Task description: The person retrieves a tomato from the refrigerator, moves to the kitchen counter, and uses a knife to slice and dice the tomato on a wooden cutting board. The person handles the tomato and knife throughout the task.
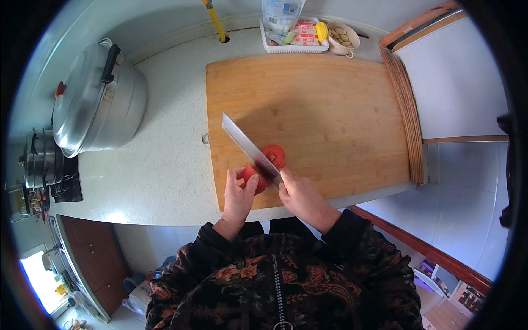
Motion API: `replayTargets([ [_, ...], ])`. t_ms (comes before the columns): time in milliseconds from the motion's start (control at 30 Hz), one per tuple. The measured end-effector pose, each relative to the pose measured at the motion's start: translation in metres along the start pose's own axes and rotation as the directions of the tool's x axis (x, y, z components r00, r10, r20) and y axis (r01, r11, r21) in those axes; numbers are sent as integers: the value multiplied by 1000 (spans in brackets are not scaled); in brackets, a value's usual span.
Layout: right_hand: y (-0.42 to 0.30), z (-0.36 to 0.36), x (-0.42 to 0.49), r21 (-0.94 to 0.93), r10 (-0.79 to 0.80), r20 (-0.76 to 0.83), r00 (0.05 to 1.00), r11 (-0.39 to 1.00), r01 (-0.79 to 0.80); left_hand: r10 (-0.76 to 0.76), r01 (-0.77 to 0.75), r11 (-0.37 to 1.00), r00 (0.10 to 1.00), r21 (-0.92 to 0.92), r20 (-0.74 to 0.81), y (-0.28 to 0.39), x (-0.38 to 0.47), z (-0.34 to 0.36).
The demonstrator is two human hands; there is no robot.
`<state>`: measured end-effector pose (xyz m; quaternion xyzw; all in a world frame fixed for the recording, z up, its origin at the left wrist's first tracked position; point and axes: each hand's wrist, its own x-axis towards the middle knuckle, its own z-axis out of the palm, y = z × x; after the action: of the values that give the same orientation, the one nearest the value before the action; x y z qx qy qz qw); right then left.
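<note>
My left hand (241, 196) grips a red tomato piece (251, 176) near the front left edge of a wooden cutting board (330, 107). My right hand (304, 197) is closed around the handle of a broad kitchen knife (246, 144), whose blade points up and to the left. The blade lies against the right side of the held piece; whether it is cutting into it I cannot tell. Just beyond the blade, another tomato piece (275, 156) rests on the board with its cut face up. The knife's handle is hidden by my fingers.
A large lidded metal pot (119, 111) stands on the speckled countertop (165, 173) at the left, with a smaller pot (39, 156) beyond it. Behind the board are a white plastic basket (295, 49) of packages and a small bowl (343, 47) of pale pieces. A white panel (453, 82) borders the right.
</note>
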<state>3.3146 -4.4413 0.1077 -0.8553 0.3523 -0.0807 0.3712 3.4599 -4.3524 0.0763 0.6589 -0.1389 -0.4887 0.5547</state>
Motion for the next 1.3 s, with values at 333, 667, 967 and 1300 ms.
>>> replayTargets([
  [333, -20, -22, -7, 66, 32, 191, 981, 997, -45, -49, 56, 995, 994, -79, 96, 0, 0, -4],
  [667, -5, -18, -6, 188, 128, 156, 979, 970, -156, -26, 40, 993, 991, -108, 132, 4, -3, -4],
  [967, -19, -41, -33, 51, -18, 34, 999, 999, 16, -51, 52, 999, 996, -7, 69, 14, -2, 0],
  [1300, -25, -36, -63, -21, -12, 11, 1000, 1000, 12, -46, 47, 991, 999, -125, 6, 7, 3, 4],
])
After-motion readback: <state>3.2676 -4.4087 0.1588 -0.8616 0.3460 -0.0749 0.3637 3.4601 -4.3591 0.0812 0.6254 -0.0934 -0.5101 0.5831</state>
